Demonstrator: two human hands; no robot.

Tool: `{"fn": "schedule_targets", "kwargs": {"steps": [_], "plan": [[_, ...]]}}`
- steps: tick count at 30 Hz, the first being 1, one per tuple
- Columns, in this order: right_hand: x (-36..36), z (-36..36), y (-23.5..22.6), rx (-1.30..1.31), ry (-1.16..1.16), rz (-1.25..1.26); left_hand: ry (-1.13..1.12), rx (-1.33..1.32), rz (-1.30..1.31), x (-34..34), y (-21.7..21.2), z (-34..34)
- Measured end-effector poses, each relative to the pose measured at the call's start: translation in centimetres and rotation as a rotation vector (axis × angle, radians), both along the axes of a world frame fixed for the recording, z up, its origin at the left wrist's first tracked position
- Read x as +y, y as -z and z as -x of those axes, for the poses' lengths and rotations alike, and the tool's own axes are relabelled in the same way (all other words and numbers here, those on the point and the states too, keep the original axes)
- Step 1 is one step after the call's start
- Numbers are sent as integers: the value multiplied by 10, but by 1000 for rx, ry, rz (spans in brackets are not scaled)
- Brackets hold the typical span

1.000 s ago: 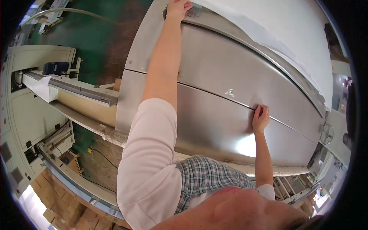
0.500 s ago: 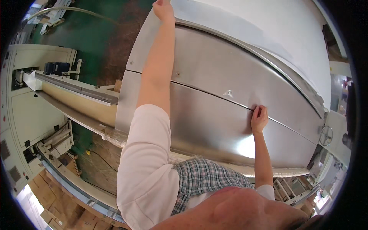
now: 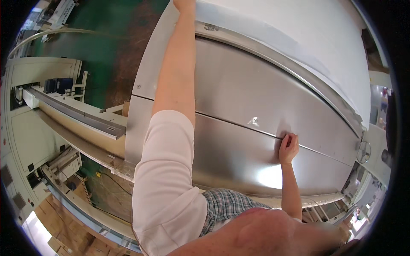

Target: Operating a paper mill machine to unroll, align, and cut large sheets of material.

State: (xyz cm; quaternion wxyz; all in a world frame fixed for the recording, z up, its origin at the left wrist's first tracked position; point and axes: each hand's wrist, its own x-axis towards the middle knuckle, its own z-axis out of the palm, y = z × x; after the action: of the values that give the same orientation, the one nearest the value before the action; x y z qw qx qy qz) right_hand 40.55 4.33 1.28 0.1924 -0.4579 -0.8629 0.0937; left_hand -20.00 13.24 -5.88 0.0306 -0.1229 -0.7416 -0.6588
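Note:
A large shiny metal sheet [image 3: 239, 89] lies flat in front of me, with a second sheet [image 3: 230, 153] overlapping it along a straight seam. My left arm stretches far across it in a white sleeve. My left hand [image 3: 184, 4] reaches the far edge by a metal rim strip [image 3: 273, 57] and is mostly cut off by the picture's top, so its grip is hidden. My right hand [image 3: 289, 147] rests on the seam near the right, fingers curled and hooked on the sheet's edge. A small hole mark [image 3: 254, 121] sits just left of that hand.
White covering [image 3: 307, 38] lies beyond the rim strip. To the left stands a cream machine frame with a long rail [image 3: 77, 113] over a green floor [image 3: 98, 47]. Cables and wooden pallets [image 3: 55, 222] are at the lower left. A round metal fitting [image 3: 364, 151] sits at the right.
My left arm has stretched farther out, carrying the hand up to the picture's top edge. My right hand has stayed on the seam.

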Motion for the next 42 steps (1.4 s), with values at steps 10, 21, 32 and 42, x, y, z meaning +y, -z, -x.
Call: {"fn": "schedule_targets", "kwargs": {"steps": [10,21,32,42], "plan": [[-1,6,-3,34,-19,-17,312,-254,-116,-46,-41,-10],[-5,2,-4,51,7,23,888,660,1090,-18,-128,-56],[12,4,-8,114,14,234,1109,801,1266,41,-137,-173],[164,235,-76,154,-546,-25,887,742,1392,8,-146,-211]]}}
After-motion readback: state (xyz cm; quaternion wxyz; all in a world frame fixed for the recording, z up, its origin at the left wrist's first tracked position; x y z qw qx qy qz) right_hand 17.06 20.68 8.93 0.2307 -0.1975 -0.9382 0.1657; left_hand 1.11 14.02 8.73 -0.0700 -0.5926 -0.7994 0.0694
